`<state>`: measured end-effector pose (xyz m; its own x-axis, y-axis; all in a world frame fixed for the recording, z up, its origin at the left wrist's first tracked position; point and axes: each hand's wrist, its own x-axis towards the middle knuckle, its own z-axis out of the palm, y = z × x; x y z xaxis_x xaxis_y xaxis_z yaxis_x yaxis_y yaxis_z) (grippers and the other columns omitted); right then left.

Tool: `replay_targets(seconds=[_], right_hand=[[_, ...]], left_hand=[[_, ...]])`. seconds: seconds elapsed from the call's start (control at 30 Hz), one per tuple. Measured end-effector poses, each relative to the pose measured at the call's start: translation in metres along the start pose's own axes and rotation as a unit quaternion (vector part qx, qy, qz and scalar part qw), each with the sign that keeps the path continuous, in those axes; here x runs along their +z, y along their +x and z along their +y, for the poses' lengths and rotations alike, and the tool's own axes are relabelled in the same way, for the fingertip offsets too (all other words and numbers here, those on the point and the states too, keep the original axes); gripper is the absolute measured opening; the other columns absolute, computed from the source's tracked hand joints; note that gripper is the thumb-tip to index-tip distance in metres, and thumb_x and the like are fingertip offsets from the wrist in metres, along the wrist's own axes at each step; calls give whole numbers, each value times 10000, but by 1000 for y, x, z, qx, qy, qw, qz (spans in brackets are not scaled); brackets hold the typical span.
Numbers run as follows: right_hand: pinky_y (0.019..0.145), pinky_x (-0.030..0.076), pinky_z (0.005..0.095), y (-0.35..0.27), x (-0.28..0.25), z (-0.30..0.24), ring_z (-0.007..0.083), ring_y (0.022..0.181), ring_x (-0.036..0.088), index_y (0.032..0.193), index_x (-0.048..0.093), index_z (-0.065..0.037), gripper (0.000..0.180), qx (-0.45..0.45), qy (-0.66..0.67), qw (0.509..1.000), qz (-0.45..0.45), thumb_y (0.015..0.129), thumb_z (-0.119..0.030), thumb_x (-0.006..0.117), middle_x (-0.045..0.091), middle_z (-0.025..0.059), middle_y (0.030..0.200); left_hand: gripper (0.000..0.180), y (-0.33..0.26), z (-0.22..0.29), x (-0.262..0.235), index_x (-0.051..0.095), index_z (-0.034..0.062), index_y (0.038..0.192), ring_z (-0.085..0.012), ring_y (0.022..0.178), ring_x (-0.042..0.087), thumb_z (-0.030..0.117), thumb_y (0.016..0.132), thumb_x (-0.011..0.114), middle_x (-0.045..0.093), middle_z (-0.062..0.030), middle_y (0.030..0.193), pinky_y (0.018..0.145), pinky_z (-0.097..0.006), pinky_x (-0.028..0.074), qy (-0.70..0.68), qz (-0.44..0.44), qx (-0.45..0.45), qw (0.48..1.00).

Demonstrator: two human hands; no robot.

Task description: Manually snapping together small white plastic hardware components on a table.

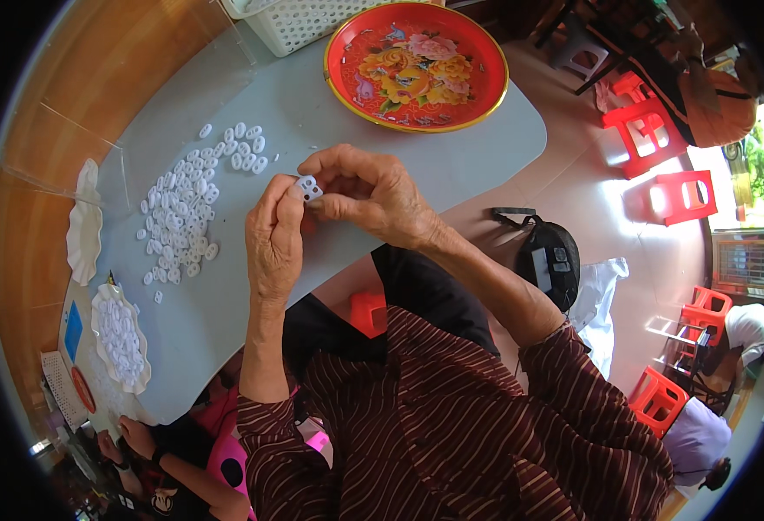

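A small white plastic piece with several dark round holes is pinched between the fingertips of both my hands above the grey table. My left hand grips it from the left, fingers bent and pressed together. From the right, my right hand closes thumb and forefinger on it; its other fingers curl behind. Left of my hands lies a loose pile of white oval pieces with dark holes. A smaller group of the same oval pieces lies just beyond my left hand.
A red flowered tray and a white perforated basket stand at the far side of the grey table. A scalloped white dish holds clear-white pieces at left. A co-worker's hand rests at the near-left edge. A black bag lies right.
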<state>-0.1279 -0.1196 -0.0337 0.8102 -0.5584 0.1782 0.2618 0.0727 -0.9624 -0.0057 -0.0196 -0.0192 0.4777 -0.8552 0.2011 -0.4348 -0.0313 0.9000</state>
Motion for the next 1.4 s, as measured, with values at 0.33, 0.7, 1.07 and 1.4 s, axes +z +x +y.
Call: replay_targets(seconds=[0.33, 0.7, 1.07, 1.4], right_hand=[[648, 484, 205, 1, 2, -6, 51, 711, 558, 1040, 582, 5, 274, -2, -91, 996, -9, 795, -33, 698, 575, 8, 774], [648, 502, 250, -2, 4, 1, 92, 723, 601, 955, 562, 8, 200, -43, -146, 988, 6, 799, -25, 684, 632, 55, 783], [573, 487, 264, -4, 3, 1, 116, 640, 603, 900, 553, 20, 150, -112, -223, 968, 3, 790, 9, 654, 619, 74, 691], [618, 498, 231, -1, 0, -8, 81, 689, 598, 971, 598, 28, 115, 2, -84, 996, -10, 877, -26, 560, 630, 49, 767]], left_hand=[[259, -3, -1, 0, 462, 0, 812, -106, 605, 305, 228, 928, 429, 331, -30, 625, 518, -294, 303, -33, -7, -27, 999], [257, -5, -1, 0, 414, 5, 766, -97, 599, 282, 209, 923, 416, 304, -20, 621, 505, -279, 300, -35, -32, -25, 999], [234, -4, -5, 0, 436, -6, 775, -120, 581, 298, 184, 906, 400, 355, -69, 619, 515, -294, 321, -35, -51, -19, 998], [295, -8, -1, 1, 475, -3, 844, -119, 597, 351, 259, 965, 417, 405, -53, 632, 526, -293, 341, -27, -8, 11, 1000]])
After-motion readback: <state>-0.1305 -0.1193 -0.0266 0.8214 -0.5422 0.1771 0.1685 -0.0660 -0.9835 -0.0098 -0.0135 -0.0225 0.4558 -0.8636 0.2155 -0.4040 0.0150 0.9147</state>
